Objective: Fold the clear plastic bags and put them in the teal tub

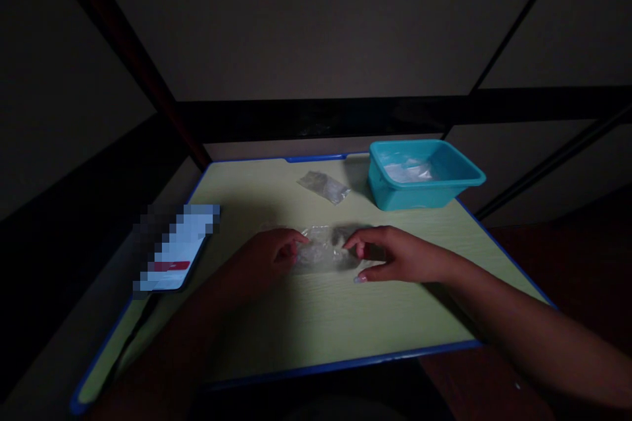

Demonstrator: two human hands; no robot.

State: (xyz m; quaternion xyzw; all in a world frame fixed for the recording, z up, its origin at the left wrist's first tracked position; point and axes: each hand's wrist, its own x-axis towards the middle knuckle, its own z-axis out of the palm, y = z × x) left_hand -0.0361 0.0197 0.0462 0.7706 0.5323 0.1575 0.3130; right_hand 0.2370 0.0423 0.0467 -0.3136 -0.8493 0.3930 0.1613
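Observation:
A small clear plastic bag (pixel 323 251) lies flat on the pale green table (pixel 316 322), near its middle. My left hand (pixel 269 256) has its fingers curled on the bag's left end. My right hand (pixel 399 255) pinches the bag's right end, thumb stretched toward me. What is inside the bag is too dim to make out.
A second clear bag (pixel 324 186) lies further back. A turquoise tub (pixel 423 174) with clear plastic inside stands at the back right. A phone (pixel 172 253) with a lit screen rests at the table's left edge. The table has a blue rim; the surroundings are dark.

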